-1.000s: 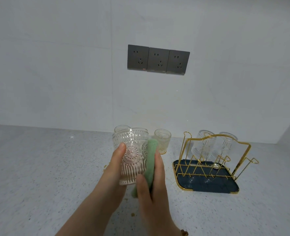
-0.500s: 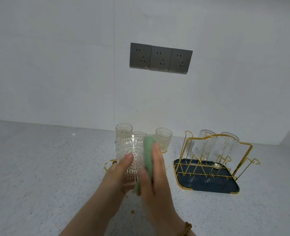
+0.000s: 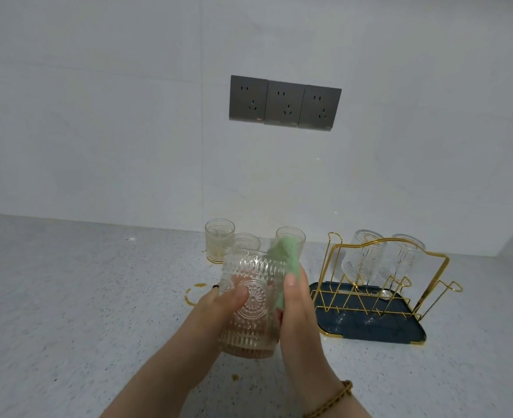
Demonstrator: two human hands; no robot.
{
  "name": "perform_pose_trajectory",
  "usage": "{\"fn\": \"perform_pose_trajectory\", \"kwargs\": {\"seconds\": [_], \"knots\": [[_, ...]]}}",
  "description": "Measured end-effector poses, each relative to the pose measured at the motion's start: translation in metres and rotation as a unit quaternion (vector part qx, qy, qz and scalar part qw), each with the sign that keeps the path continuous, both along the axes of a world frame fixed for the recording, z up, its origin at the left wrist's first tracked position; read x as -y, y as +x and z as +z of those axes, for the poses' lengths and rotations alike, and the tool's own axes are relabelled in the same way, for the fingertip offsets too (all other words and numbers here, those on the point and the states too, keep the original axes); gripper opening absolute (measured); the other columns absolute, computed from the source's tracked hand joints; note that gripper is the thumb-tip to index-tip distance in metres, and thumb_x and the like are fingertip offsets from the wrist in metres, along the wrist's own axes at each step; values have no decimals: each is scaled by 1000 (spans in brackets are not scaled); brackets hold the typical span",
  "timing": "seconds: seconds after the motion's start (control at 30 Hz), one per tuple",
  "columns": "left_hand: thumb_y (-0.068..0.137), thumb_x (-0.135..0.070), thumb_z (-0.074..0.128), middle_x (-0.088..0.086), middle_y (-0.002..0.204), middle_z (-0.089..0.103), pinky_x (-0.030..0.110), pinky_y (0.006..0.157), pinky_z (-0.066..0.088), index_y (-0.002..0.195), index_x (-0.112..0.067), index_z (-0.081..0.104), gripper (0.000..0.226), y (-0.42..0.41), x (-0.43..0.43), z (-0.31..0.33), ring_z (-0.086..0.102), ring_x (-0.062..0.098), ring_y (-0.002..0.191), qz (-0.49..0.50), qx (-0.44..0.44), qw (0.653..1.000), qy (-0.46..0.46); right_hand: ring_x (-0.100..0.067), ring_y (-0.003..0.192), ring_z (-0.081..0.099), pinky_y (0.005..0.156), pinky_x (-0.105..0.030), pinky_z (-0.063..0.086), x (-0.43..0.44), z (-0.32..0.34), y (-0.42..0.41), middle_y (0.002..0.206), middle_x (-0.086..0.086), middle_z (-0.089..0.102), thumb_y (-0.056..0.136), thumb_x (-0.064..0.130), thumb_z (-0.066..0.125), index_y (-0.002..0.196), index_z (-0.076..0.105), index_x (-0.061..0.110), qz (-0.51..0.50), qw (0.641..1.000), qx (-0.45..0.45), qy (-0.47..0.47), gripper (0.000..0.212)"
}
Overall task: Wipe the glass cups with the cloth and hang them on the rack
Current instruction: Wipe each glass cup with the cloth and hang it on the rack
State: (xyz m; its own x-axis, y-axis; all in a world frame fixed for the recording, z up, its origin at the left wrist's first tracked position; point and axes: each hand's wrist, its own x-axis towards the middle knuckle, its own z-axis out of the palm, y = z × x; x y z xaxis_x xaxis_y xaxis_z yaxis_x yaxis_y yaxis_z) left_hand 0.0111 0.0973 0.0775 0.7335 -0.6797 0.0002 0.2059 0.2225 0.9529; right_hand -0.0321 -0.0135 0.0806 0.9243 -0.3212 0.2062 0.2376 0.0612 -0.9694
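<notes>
My left hand [image 3: 219, 309] grips an embossed glass cup [image 3: 249, 315] held upright above the counter. Against the cup's right side, my right hand [image 3: 297, 315] presses a green cloth [image 3: 285, 263], whose top sticks up past the rim. Three more glass cups stand behind: one at the back left [image 3: 219, 239], one partly hidden by the held cup [image 3: 247, 241], one behind the cloth [image 3: 293, 236]. To the right, a gold wire rack [image 3: 430, 267] stands on a dark blue tray [image 3: 400, 330]. Two glass cups [image 3: 360, 260] [image 3: 401, 262] hang upside down on it.
A yellowish ring stain [image 3: 193, 292] and crumbs [image 3: 235, 377] mark the speckled counter [image 3: 83, 297]. Three grey wall sockets [image 3: 285, 102] sit on the white tiled wall behind. The rack has free hooks at its front and right.
The held cup has come lower and nearer to me. The cloth and my right hand have slid along the cup's right side, and the view has tilted slightly.
</notes>
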Motion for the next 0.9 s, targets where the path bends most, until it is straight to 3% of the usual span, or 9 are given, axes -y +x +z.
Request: {"fn": "perform_pose_trajectory", "kwargs": {"seconds": [0.07, 0.13, 0.23, 0.37, 0.53, 0.6, 0.7, 0.83, 0.9], "knots": [[49, -52, 67, 11, 92, 74, 31, 71, 58, 88, -18, 76, 53, 1, -2, 0, 71, 22, 83, -33, -16, 999, -13, 0, 53, 59, 47, -13, 46, 5, 2, -1, 86, -1, 58, 97, 24, 34, 127, 37, 30, -16, 1000, 18, -11, 31], [46, -50, 73, 12, 93, 73, 32, 72, 58, 84, -18, 77, 50, 4, -2, -2, 70, 23, 81, -55, -50, 997, -26, 1, 48, 52, 45, -12, 42, 5, 1, 0, 80, 2, 53, 87, 30, 47, 116, 41, 38, -40, 997, 42, -46, 30], [35, -53, 86, 15, 91, 70, 34, 67, 57, 92, -11, 73, 71, 9, -2, -9, 67, 25, 77, -77, -92, 992, -39, -3, 55, 53, 54, -18, 45, 10, 3, -1, 82, 3, 53, 74, 40, 57, 104, 52, 37, -32, 988, 50, -142, 31], [41, -54, 84, 13, 96, 66, 38, 66, 52, 112, -12, 64, 85, 14, -1, -18, 63, 27, 75, -99, -166, 981, -14, -4, 38, 50, 37, -18, 36, 34, 26, 2, 51, 7, 55, 85, 16, 59, 78, 55, 19, 75, 980, -81, -164, 9], [62, -51, 61, 14, 86, 71, 35, 62, 54, 85, -10, 77, 49, 9, -2, -24, 67, 28, 65, -76, -238, 968, -4, -15, 55, 49, 55, -28, 41, 39, 18, 6, 62, -4, 53, 86, 21, 57, 80, 60, 2, 23, 975, -127, -181, 19], [64, -48, 52, 13, 85, 72, 35, 71, 49, 83, -9, 77, 50, 6, -3, -23, 68, 26, 66, -44, -222, 974, -30, -10, 46, 48, 47, -23, 40, 36, 14, 5, 56, -3, 52, 87, 20, 56, 74, 59, 8, -14, 983, -134, -126, 18], [64, -25, 72, 7, 91, 73, 35, 62, 58, 104, -13, 66, 42, 1, 3, -24, 70, 22, 72, 59, -173, 983, -37, 0, 32, 42, 32, -12, 32, 35, 16, 3, 56, -4, 51, 87, 19, 56, 67, 56, 12, -74, 983, -127, -111, 20], [79, -20, 58, 10, 92, 67, 28, 46, 56, 102, -12, 58, 24, 3, 9, -27, 65, 23, 72, 158, -194, 968, -18, -4, 39, 51, 37, -16, 39, 30, 23, 0, 53, 3, 60, 86, 19, 57, 88, 51, 15, -7, 985, -151, -78, 8], [89, -22, 49, 8, 77, 67, 27, 41, 54, 91, -13, 58, 14, 6, 6, -23, 65, 18, 56, 157, -213, 964, -13, -8, 48, 56, 45, -19, 45, 34, 27, -3, 55, 5, 62, 86, 24, 56, 94, 49, 13, 46, 980, -177, -73, 14]]}}
